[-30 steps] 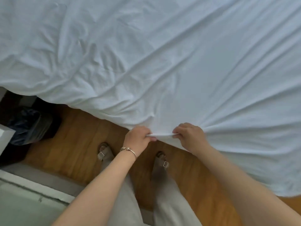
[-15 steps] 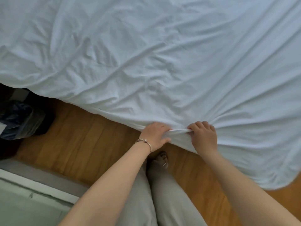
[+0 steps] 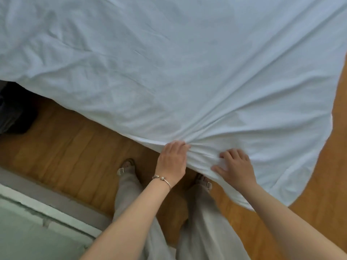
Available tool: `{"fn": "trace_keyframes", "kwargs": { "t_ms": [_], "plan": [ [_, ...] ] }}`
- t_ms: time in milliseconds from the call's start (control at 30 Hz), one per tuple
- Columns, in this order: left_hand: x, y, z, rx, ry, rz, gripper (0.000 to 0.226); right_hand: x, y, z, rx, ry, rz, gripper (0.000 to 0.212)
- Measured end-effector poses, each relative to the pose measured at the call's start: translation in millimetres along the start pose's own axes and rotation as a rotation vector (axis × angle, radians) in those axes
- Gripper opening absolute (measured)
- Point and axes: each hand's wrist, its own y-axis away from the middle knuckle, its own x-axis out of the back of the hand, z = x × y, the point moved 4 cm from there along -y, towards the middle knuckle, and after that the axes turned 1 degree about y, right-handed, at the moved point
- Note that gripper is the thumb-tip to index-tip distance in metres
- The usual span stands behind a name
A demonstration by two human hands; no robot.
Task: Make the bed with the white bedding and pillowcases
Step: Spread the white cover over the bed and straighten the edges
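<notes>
My left hand [image 3: 171,162] grips the white sheet's [image 3: 187,72] bunched edge, my right hand [image 3: 237,167] pinches it alongside, above the wooden floor [image 3: 71,143]; a dark bag [image 3: 13,113] sits nearby.

We see soft, even daylight with no hard glare. The white sheet [image 3: 169,62] reads slightly blue-grey, its folds marked by gentle shading that deepens where the cloth bunches near the hands. The wooden floor [image 3: 75,143] glows warm orange, and a dark unlit patch [image 3: 16,113] sits at the left edge under the bedding. We notice wide-angle bending toward the borders and a slightly soft, compressed look overall; fine cloth weave is not resolved.
</notes>
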Motion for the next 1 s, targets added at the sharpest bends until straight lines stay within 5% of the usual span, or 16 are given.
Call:
{"fn": "trace_keyframes", "kwargs": {
  "t_ms": [100, 167, 300, 467, 600, 700, 867, 1000],
  "plan": [
    [-43, -3, 64, -0.077, 0.038, -0.111, 0.037, 3, 17, 38, 0.123, 0.011, 0.047, 0.054],
    [-74, 2, 92, 0.093, 0.063, -0.221, 0.049, 6, 29, 58, 0.131, -0.038, 0.071, 0.057],
    [-107, 13, 137, 0.273, 0.104, -0.164, 0.056, -4, 58, 110, -0.009, -0.259, -0.029, 0.059],
    [-124, 14, 156, 0.358, 0.112, -0.029, 0.039, -25, 105, 139, 0.225, -0.057, -0.229, 0.064],
    [-136, 23, 173, 0.235, 0.014, -0.029, 0.028, -21, 117, 168, 0.113, -0.043, -0.312, 0.055],
    [-156, 43, 194, 0.117, -0.050, -0.092, 0.032, -19, 117, 182, 0.335, 0.081, -0.375, 0.058],
    [-206, 76, 225, 0.290, 0.063, -0.120, 0.043, -10, 97, 200, 0.460, 0.258, -0.153, 0.027],
    [-220, 72, 243, 0.487, 0.054, 0.136, 0.016, -7, 86, 202, 0.490, 0.166, -0.102, 0.013]
  ]
}}
